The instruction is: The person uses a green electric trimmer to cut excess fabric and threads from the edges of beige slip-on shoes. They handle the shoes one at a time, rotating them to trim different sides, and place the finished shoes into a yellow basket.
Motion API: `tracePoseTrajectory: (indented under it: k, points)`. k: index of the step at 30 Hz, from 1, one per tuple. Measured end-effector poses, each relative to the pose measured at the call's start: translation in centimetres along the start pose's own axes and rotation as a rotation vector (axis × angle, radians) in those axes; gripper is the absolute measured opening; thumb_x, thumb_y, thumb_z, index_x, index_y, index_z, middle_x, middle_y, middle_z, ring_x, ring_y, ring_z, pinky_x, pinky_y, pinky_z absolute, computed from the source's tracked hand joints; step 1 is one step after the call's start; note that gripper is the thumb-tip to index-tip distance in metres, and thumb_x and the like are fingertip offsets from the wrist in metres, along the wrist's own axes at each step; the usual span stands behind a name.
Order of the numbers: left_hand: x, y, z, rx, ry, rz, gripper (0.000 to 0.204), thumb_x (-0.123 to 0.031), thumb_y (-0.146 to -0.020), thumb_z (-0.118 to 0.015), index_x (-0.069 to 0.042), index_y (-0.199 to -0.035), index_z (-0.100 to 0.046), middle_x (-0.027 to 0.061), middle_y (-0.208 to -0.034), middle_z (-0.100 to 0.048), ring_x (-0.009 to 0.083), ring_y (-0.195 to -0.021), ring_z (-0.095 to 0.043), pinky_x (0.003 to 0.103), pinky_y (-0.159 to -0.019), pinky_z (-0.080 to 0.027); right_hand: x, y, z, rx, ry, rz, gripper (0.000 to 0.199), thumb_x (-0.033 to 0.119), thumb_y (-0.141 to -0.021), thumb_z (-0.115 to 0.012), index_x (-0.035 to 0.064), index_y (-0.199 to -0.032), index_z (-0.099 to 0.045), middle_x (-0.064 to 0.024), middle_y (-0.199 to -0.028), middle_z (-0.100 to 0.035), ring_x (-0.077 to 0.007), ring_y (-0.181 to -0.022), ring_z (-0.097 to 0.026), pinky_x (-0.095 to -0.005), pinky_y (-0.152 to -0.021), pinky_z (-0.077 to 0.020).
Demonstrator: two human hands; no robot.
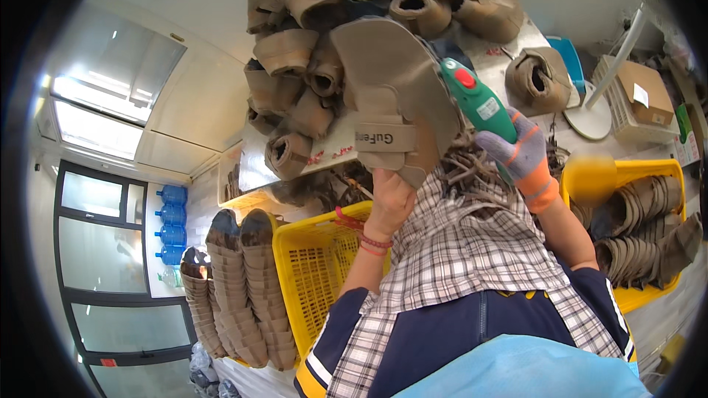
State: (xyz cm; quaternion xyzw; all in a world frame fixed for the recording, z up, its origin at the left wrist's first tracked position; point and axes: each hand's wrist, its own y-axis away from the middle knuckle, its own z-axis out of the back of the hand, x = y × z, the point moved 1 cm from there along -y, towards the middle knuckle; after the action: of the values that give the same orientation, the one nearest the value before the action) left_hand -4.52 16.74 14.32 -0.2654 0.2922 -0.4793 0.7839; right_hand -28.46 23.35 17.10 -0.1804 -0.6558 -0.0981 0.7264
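Note:
My bare left hand (389, 203) grips the lower end of a tan padded wrap (398, 81), a curved panel with a strap across it, raised in front of me. Its fingers are closed around the edge. My right hand (523, 151), in a grey and orange glove, is wrapped round a green handheld power tool (479, 96) with a red button. The tool lies along the right edge of the wrap; whether they touch I cannot tell. A heap of brown trimmed strips (472, 169) rests on my plaid apron (457, 250), below the tool.
Rolled tan wraps (287, 51) are piled on the table (346, 140) ahead, with another roll (538, 81) at the right. A yellow basket (310, 258) stands at my left beside stacked wraps (247, 287). Another yellow crate (664, 169) holds wraps at my right. A white stand (590, 118) rises behind.

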Motion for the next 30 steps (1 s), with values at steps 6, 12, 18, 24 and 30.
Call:
tracePoseTrajectory:
  k: [6,12,18,24,30]
  points:
    - [6.8,-5.0,4.0,-0.292,0.197,0.342,0.034,-0.001,-0.086,-0.061,0.003,-0.120,-0.057,0.0156,-0.101,-0.068,0.0211,-0.083,-0.067,0.030,-0.073,-0.053,-2.6,0.1,2.4,-0.110,-0.080,0.038,0.035,0.025,-0.079,-0.077,0.0003,-0.100,-0.062,0.0016,-0.073,-0.060,-0.0048,-0.062,-0.052,-0.0219,-0.055,-0.0424]
    - [21.7,-25.8,13.0,-0.293,0.043,0.337,0.032,-0.025,-0.088,-0.065,0.003,-0.102,-0.062,0.0111,-0.099,-0.065,0.0201,-0.090,-0.060,0.030,-0.081,-0.047,-3.3,1.4,3.1,-0.107,-0.095,-0.115,0.033,0.024,-0.080,-0.075,0.0012,-0.100,-0.062,0.0024,-0.071,-0.059,-0.0048,-0.059,-0.049,-0.0219,-0.053,-0.0404]
    - [14.6,-21.6,0.2,-0.716,0.914,0.371,0.014,-0.013,-0.091,-0.058,-0.003,-0.086,-0.050,0.0027,-0.076,-0.054,0.0100,-0.066,-0.047,0.025,-0.060,-0.040,-5.4,1.9,6.5,-0.254,0.108,-0.124,0.040,0.032,-0.081,-0.075,0.0011,-0.102,-0.063,0.0018,-0.068,-0.058,-0.0058,-0.058,-0.050,-0.0234,-0.052,-0.0402]
    - [8.8,-2.7,-16.9,-0.552,1.486,1.297,0.009,-0.008,-0.084,-0.069,-0.004,-0.090,-0.064,0.0046,-0.089,-0.065,0.0147,-0.080,-0.060,0.031,-0.073,-0.048,-6.1,1.3,7.5,-0.279,0.029,-0.116,0.038,0.031,-0.081,-0.075,0.0014,-0.100,-0.062,0.0023,-0.068,-0.056,-0.0050,-0.057,-0.048,-0.0222,-0.050,-0.0386]
    - [10.7,-6.6,-17.8,-0.511,1.426,0.980,0.016,-0.007,-0.083,-0.068,-0.001,-0.098,-0.066,0.0074,-0.096,-0.068,0.0189,-0.087,-0.063,0.034,-0.084,-0.050,-7.5,0.9,7.2,-0.293,0.187,-0.070,0.039,0.032,-0.077,-0.078,0.0021,-0.096,-0.062,0.0004,-0.067,-0.059,-0.0055,-0.057,-0.052,-0.0227,-0.052,-0.0422]
